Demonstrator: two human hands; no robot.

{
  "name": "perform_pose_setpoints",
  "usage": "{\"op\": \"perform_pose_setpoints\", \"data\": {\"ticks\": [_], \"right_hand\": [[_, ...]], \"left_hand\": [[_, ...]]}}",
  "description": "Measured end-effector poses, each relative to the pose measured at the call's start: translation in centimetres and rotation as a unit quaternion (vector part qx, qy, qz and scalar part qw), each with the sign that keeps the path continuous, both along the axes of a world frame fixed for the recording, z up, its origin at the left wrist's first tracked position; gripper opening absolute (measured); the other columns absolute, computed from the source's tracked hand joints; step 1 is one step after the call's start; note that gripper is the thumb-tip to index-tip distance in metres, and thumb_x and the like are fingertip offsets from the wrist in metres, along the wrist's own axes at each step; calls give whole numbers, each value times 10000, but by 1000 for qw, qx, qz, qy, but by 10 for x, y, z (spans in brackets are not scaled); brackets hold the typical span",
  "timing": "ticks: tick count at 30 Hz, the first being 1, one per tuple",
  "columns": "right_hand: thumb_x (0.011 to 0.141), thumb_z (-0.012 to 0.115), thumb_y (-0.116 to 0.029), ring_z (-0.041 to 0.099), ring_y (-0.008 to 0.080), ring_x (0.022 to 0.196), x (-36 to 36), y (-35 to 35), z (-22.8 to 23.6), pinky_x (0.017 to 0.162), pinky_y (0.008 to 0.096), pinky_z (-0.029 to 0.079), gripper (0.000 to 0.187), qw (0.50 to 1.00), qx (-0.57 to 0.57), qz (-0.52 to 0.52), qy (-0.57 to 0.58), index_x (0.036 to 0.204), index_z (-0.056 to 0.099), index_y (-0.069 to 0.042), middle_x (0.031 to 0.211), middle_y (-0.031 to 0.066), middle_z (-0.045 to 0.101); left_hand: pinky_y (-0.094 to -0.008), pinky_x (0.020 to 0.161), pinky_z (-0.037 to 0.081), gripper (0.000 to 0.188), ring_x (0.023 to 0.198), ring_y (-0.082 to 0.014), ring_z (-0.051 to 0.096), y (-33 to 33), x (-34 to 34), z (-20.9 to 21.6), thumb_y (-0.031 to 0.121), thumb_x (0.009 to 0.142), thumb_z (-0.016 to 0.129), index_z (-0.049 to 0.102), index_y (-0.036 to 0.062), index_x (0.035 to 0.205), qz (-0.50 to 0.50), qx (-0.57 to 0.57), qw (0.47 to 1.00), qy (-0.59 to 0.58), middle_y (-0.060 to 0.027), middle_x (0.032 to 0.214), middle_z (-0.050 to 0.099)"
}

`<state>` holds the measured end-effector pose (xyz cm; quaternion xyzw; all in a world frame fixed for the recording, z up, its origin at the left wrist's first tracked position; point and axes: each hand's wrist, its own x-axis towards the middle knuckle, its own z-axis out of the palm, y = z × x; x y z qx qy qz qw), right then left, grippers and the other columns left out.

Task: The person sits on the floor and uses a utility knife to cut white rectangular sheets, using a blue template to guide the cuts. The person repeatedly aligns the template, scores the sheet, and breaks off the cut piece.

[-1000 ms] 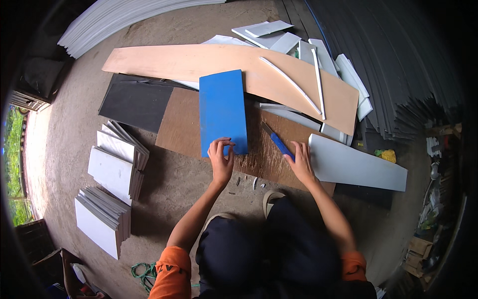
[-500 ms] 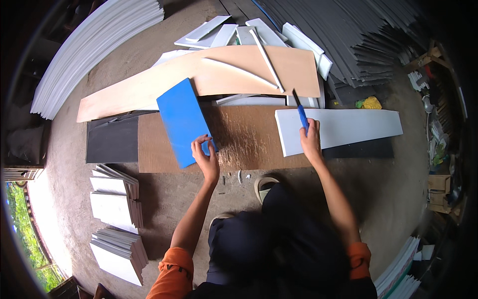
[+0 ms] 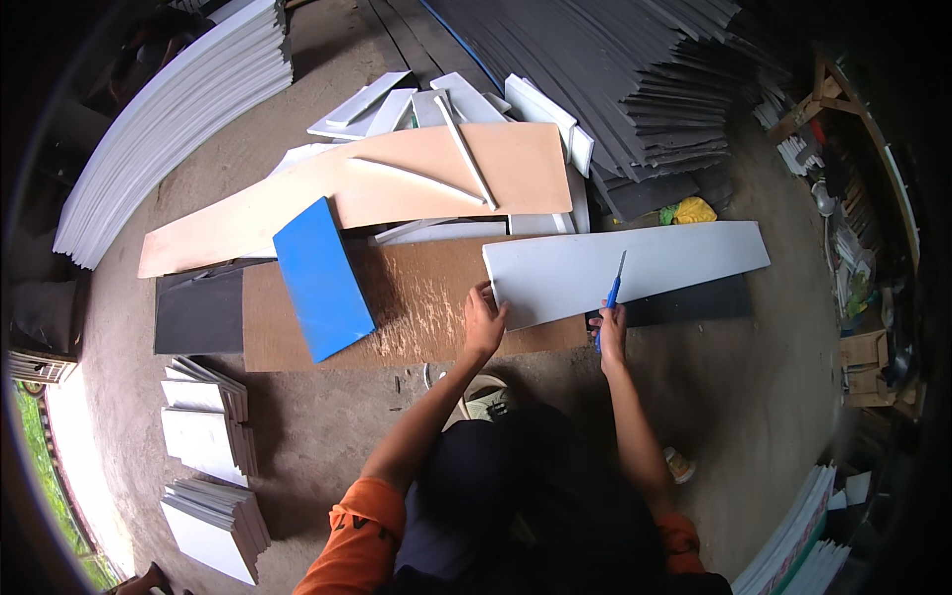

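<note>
White and smooth, the tapering panel lies at the right of the scene, its wider left end resting over the brown board and its narrow end reaching right above a black sheet. The left hand is at that wide end, by the near corner, with fingers curled around the edge; whether they truly pinch it or only touch, I cannot tell. The right hand has its fingers wrapped around the blue-handled knife, the blade pointing far, over the panel's near edge; whether it touches the surface is unclear.

As I judge it, the step in hand is getting the panel placed and steadied while the knife is kept ready, with no cut visible on its face. The next move calls for a firm left hold and a blade kept well away from those fingers. Left of the panel, the blue slab lies free, overlapping the brown board and the peach-coloured curved board on the far side.
</note>
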<state>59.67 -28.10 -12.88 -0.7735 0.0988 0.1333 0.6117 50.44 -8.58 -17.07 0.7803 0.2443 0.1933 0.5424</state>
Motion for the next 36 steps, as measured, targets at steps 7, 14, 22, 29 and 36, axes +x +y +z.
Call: {"op": "perform_pose_setpoints", "data": {"ticks": [7,14,22,29,36], "right_hand": [[851,435,-180,514,79,641,-15,-15,-12,536,223,389,179,999,41,-33,-6,1009,454,-100,794,1,480],[870,422,-184,513,89,675,1,2,11,567,224,395,201,995,49,-31,-83,1039,450,-80,796,6,477],[845,429,-155,492,84,673,-21,39,11,574,220,381,220,997,48,22,-63,1040,427,-54,808,14,457],[808,449,-147,514,242,722,-42,131,5,677,345,409,249,957,-146,197,-158,1006,410,-1,785,135,511],[738,518,-85,488,325,889,-66,225,-27,752,408,396,339,812,-236,385,-371,1047,401,-12,950,180,489]], "left_hand": [[-366,626,432,408,661,-278,550,-3,32,12,302,810,546,409,-23,1016,32,-127,979,156,-161,716,542],[-299,593,388,325,643,-148,436,34,-1,0,314,848,491,446,-4,791,214,-277,936,25,-90,730,494],[-220,550,337,268,610,-61,377,124,-120,2,298,846,518,533,30,857,297,-252,921,-27,33,676,457],[-210,621,365,305,669,-67,437,221,-191,4,295,843,513,549,2,920,335,-225,915,-12,10,736,519],[-309,767,400,457,919,-228,472,233,-211,6,253,760,619,426,-28,1064,447,85,868,200,-175,1035,457]]}}
